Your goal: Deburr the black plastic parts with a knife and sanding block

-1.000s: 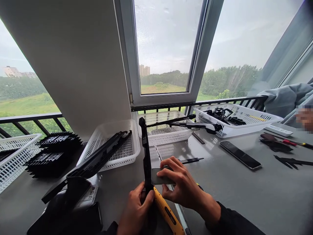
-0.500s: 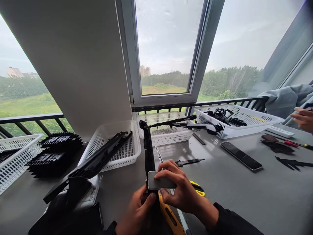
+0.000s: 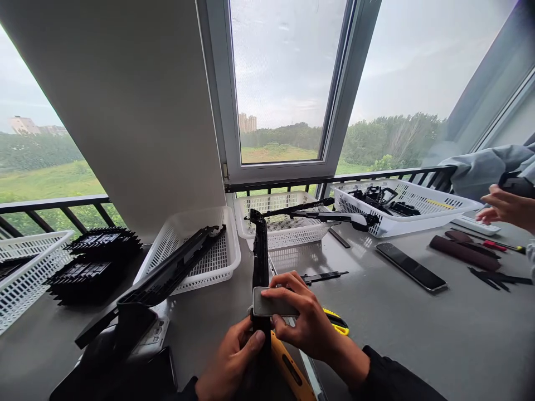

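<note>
My left hand (image 3: pixel 236 356) is closed round the near part of a long black plastic part (image 3: pixel 261 250), which points away from me with a hooked far end. Between the thumb and fingers of my right hand (image 3: pixel 305 317) is a flat grey rectangular block (image 3: pixel 271 303). The block lies across the black part, just beyond my left thumb, and hides a stretch of it. Below my right hand are an orange-yellow tool (image 3: pixel 290 365), partly covered, and a yellow-and-black utility knife (image 3: pixel 337 323). A black-and-silver caliper-like tool (image 3: pixel 324 277) lies just beyond.
White baskets (image 3: pixel 236 262) with black parts stand along the window. Stacked black parts (image 3: pixel 92 262) and a long black piece (image 3: pixel 154 284) are on the left. On the right lie a phone (image 3: pixel 412 267), a dark brown roll (image 3: pixel 463 252) and another person's hand (image 3: pixel 507 209).
The black part has turned slightly, its far end shifting right, with the block still across it. The other person's hand has moved left, and a dark brown roll now lies on the table.
</note>
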Action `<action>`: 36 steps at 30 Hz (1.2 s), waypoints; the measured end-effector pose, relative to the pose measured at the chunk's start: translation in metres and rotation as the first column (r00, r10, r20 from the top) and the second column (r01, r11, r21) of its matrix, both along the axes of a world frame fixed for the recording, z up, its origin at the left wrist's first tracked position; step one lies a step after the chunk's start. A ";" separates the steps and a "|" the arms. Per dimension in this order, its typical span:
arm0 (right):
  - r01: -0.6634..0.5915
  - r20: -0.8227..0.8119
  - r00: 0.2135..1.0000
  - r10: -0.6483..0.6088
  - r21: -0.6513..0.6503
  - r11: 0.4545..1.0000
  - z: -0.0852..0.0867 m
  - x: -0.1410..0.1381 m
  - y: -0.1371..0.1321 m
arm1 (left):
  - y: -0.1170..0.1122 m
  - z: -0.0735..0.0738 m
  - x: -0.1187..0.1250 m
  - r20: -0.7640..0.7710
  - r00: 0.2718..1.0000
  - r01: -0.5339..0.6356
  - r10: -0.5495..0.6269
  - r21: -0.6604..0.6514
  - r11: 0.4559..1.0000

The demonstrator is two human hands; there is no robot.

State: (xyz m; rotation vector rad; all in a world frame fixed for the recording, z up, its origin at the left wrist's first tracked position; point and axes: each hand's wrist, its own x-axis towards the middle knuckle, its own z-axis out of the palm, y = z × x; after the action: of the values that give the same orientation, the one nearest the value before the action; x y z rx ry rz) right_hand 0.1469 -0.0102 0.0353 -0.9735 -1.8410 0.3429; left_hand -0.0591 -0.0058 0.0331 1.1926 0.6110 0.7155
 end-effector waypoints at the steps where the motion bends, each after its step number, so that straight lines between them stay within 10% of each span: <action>1: 0.029 -0.007 1.000 -0.029 0.009 1.000 -0.001 -0.001 0.000 | 0.000 -0.001 0.000 -0.001 1.000 0.000 0.000 -0.006 1.000; 18: 0.057 -0.073 0.996 -0.052 0.071 0.996 -0.006 -0.003 -0.001 | 0.000 -0.008 -0.003 -0.030 0.999 0.033 -0.035 -0.062 0.998; 36: 0.056 -0.059 0.996 -0.064 -0.136 0.989 -0.009 0.000 0.008 | 0.003 -0.019 -0.006 -0.101 0.995 -0.007 -0.002 -0.085 0.996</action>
State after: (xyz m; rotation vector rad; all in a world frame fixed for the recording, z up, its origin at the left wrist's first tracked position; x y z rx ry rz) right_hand 0.1472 -0.0019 0.0268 -1.0954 -1.7449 0.4602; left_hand -0.0655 -0.0025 0.0143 1.1540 0.7211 0.6277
